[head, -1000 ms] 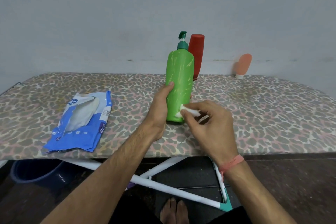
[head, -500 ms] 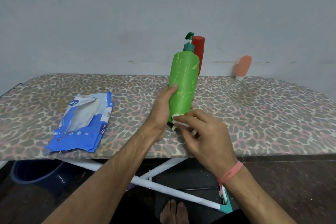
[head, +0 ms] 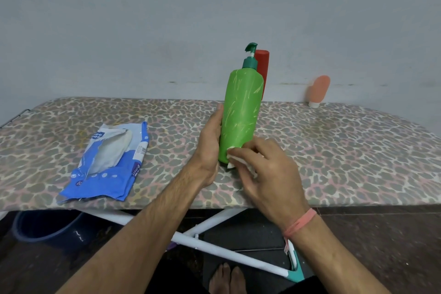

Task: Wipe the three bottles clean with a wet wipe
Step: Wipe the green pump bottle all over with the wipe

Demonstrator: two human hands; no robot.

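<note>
A tall green pump bottle with a dark green pump top leans slightly right on the leopard-print board. My left hand grips its left side from behind. My right hand pinches a folded white wet wipe and presses it against the bottle's lower front. A red bottle stands right behind the green one, mostly hidden. A small peach tube stands cap-down against the wall at the back right.
An opened blue wet-wipe pack lies on the board's left part. Under the board are white crossed legs and a dark blue bucket. A grey wall rises close behind the board.
The green bottle has tilted to the right and turned a little in my left hand. My right hand with the wipe slid left and down to the bottle's lower front.
</note>
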